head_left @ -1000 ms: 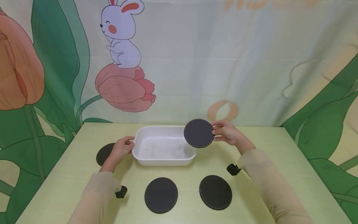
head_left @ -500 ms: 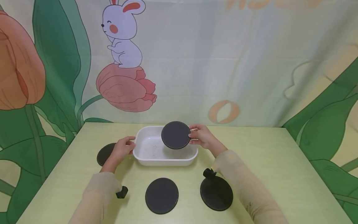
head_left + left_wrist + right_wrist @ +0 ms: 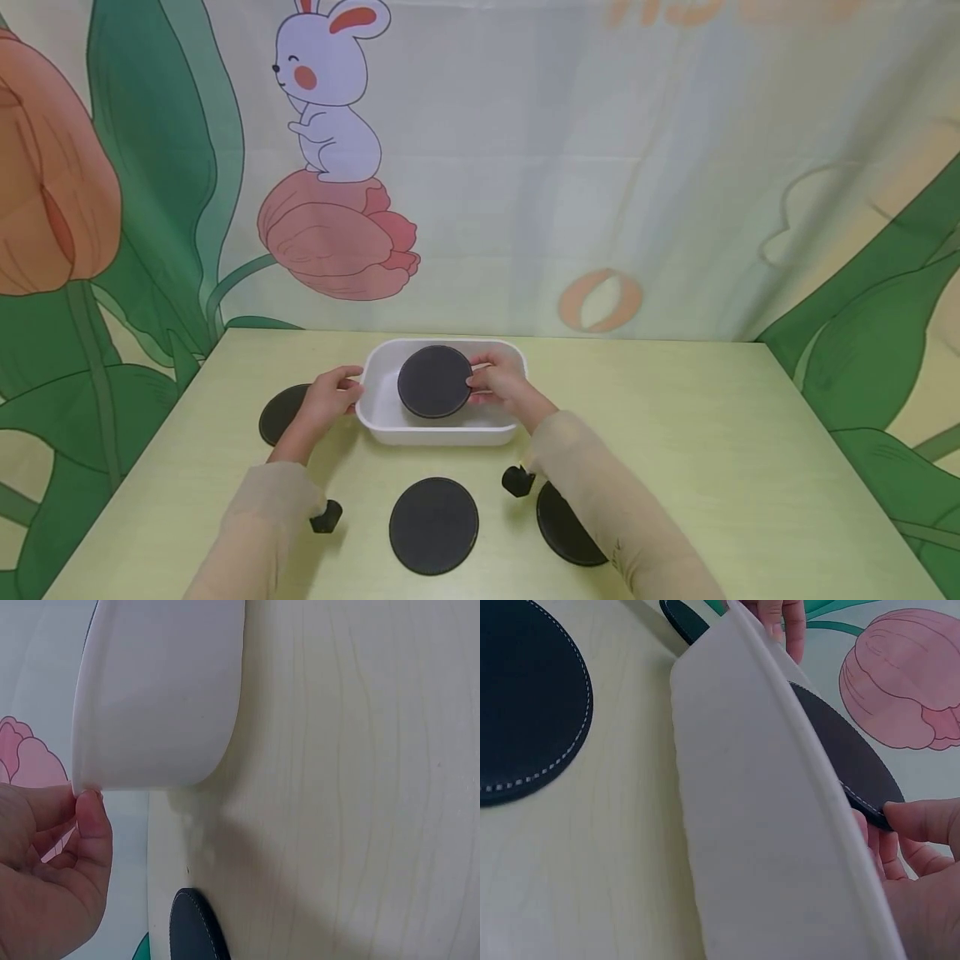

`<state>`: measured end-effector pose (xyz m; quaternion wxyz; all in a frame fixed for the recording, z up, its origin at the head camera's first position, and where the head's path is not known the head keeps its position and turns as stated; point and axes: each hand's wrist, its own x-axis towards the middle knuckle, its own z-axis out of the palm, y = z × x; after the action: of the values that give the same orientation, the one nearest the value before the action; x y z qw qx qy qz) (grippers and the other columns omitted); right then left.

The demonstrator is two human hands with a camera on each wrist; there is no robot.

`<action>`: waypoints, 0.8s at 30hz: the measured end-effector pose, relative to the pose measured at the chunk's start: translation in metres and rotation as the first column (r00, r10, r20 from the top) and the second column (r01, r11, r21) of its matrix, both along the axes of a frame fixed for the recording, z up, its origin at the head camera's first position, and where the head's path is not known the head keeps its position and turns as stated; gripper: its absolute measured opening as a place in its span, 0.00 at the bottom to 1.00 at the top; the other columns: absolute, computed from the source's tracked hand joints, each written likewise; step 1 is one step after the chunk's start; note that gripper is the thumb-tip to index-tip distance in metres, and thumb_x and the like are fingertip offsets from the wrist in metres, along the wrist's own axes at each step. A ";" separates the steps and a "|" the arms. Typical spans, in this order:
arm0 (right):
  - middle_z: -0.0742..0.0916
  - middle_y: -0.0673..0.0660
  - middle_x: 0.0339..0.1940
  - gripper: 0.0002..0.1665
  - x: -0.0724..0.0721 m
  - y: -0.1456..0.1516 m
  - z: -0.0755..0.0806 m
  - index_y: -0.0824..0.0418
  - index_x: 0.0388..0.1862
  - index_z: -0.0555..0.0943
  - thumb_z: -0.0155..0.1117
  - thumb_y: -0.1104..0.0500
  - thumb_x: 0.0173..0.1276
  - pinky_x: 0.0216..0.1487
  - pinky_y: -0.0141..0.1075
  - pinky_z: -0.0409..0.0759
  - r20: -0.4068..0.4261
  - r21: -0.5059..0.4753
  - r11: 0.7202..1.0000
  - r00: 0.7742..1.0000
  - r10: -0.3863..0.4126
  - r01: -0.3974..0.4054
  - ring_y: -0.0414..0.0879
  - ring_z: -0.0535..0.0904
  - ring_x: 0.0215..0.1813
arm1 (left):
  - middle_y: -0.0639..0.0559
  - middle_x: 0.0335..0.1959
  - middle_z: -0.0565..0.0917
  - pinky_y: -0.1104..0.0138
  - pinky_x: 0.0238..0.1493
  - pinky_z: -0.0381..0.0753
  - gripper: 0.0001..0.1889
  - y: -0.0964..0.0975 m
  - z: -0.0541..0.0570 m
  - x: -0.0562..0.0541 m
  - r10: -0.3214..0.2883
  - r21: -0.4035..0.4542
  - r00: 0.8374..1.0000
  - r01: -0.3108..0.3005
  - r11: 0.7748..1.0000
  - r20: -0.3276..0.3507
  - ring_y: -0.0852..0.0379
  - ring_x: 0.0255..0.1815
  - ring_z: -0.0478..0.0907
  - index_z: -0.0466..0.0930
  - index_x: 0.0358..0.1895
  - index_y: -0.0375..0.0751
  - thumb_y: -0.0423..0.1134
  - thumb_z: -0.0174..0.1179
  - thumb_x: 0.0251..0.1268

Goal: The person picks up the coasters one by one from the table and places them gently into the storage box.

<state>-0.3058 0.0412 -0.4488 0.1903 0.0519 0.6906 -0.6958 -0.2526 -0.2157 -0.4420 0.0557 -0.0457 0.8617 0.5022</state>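
Observation:
In the head view, my right hand (image 3: 504, 380) pinches the edge of a round black stitched coaster (image 3: 433, 382), thumb on top. The coaster is tilted, inside or just over the white rectangular dish (image 3: 450, 436); whether it touches the bottom I cannot tell. The right wrist view shows the held coaster (image 3: 847, 746) partly hidden behind the dish wall (image 3: 750, 787). My left hand (image 3: 328, 395) holds the dish by its left end. Thumb and fingers of the left hand (image 3: 60, 862) pinch its rim in the left wrist view.
On the pale wooden table (image 3: 720, 433) lie more black coasters: one at front centre (image 3: 433, 526), another (image 3: 562, 525) partly under my right sleeve, and a third (image 3: 281, 412) behind my left wrist. A printed curtain (image 3: 480, 167) hangs behind the table.
My right hand has carried the coaster leftward and down, from beside the dish's right end into its outline. The right forearm now covers part of the front-right coaster. My left hand stays put.

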 end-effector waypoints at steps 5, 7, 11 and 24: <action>0.76 0.52 0.19 0.21 0.001 -0.011 -0.007 0.67 0.48 0.69 0.52 0.77 0.52 0.18 0.29 0.76 0.024 -0.030 0.999 1.000 -0.012 0.013 0.41 0.74 0.20 | 0.33 0.45 0.73 0.66 0.37 0.80 0.20 0.004 0.002 0.001 0.004 -0.025 1.000 -0.005 1.000 -0.006 0.52 0.37 0.75 0.63 0.59 0.29 0.30 0.47 0.63; 0.76 0.52 0.19 0.22 0.001 -0.015 -0.008 0.67 0.48 0.69 0.52 0.77 0.52 0.18 0.29 0.76 0.033 -0.037 0.999 0.999 -0.018 0.020 0.41 0.74 0.20 | 0.32 0.45 0.73 0.66 0.37 0.80 0.20 0.004 0.004 0.002 -0.003 -0.032 1.000 0.002 0.999 -0.016 0.52 0.37 0.75 0.63 0.59 0.28 0.29 0.47 0.63; 0.76 0.52 0.19 0.22 0.002 -0.022 -0.012 0.67 0.47 0.69 0.53 0.77 0.52 0.18 0.29 0.75 0.051 -0.035 0.999 0.998 -0.030 0.032 0.41 0.74 0.21 | 0.32 0.44 0.73 0.67 0.35 0.80 0.20 0.004 0.003 0.002 -0.007 -0.036 1.000 0.006 0.999 -0.024 0.52 0.36 0.76 0.63 0.59 0.28 0.29 0.47 0.63; 0.75 0.53 0.18 0.20 0.000 -0.030 -0.018 0.69 0.46 0.71 0.54 0.77 0.52 0.16 0.27 0.74 0.100 0.007 0.999 0.994 -0.035 0.035 0.40 0.72 0.17 | 0.33 0.44 0.73 0.69 0.34 0.79 0.20 0.004 0.005 0.001 -0.008 -0.050 1.000 0.007 0.999 -0.017 0.52 0.35 0.75 0.63 0.58 0.28 0.29 0.47 0.63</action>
<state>-0.3053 0.0109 -0.4669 0.2123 0.0994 0.6808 -0.6939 -0.2515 -0.2116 -0.4372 0.0491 -0.0394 0.8745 0.4809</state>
